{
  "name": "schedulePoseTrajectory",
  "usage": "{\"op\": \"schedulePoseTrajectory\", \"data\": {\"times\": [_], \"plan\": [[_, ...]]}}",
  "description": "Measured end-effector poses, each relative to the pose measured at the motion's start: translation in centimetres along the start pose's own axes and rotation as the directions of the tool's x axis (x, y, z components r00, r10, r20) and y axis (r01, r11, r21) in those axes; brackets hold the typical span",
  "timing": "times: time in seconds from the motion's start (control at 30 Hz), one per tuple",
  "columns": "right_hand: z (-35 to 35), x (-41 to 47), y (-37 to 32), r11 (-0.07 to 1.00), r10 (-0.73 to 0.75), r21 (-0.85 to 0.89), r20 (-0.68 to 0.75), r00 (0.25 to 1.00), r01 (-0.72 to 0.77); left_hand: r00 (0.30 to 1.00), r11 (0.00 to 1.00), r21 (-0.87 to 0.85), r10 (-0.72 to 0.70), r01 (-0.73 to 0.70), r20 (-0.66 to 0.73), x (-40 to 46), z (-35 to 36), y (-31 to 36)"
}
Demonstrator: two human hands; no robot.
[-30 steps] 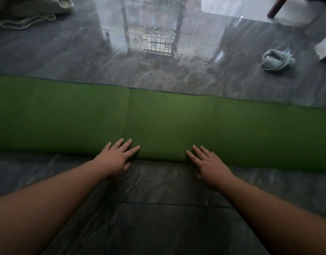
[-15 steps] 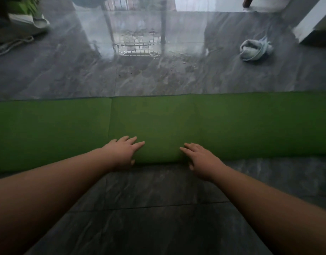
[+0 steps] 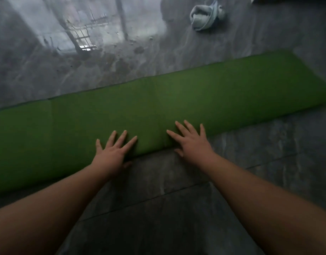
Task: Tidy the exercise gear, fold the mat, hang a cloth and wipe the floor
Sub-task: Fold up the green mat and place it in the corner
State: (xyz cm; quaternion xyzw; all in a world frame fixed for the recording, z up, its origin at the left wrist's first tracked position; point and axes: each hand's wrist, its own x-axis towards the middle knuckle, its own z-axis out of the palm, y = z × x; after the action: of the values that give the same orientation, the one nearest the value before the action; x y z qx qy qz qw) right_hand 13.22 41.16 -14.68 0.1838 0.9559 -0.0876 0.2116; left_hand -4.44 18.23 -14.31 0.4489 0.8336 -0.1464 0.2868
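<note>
The green exercise mat (image 3: 177,100), already folded into a long narrow band, is laid across the middle of the frame, its long axis running from the lower left edge up to the right edge. Both hands are pressed flat on its near edge at centre frame, fingers straight and spread, nothing grasped: the left hand (image 3: 113,154) slightly lower, the right hand (image 3: 192,142) just beside it. The mat extends away from both palms, so any further fold is judged to go forward. A crumpled pale cloth (image 3: 204,16) is seen on the grey tiled floor (image 3: 158,208) at upper right, well apart. No writing or brand can be read.
</note>
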Motion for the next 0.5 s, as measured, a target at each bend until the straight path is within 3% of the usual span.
{"op": "schedulePoseTrajectory", "data": {"times": [0.13, 0.27, 0.5], "plan": [[0.0, 1.0, 0.9, 0.997, -0.051, -0.061, 0.061, 0.997, 0.055, 0.995, 0.999, 0.031, 0.012, -0.009, -0.094, -0.7, 1.1, -1.2], [0.0, 0.8, 0.7, 0.986, -0.079, -0.142, 0.092, 0.993, 0.092, 0.999, 0.996, 0.077, 0.047, -0.045, -0.023, -1.6, 1.2, -1.8], [-0.1, 0.0, -0.6, 0.992, -0.023, -0.121, 0.028, 0.999, 0.026, 0.998, 0.999, 0.02, -0.043, 0.042, 0.037, -2.7, 0.5, 0.6]]}}
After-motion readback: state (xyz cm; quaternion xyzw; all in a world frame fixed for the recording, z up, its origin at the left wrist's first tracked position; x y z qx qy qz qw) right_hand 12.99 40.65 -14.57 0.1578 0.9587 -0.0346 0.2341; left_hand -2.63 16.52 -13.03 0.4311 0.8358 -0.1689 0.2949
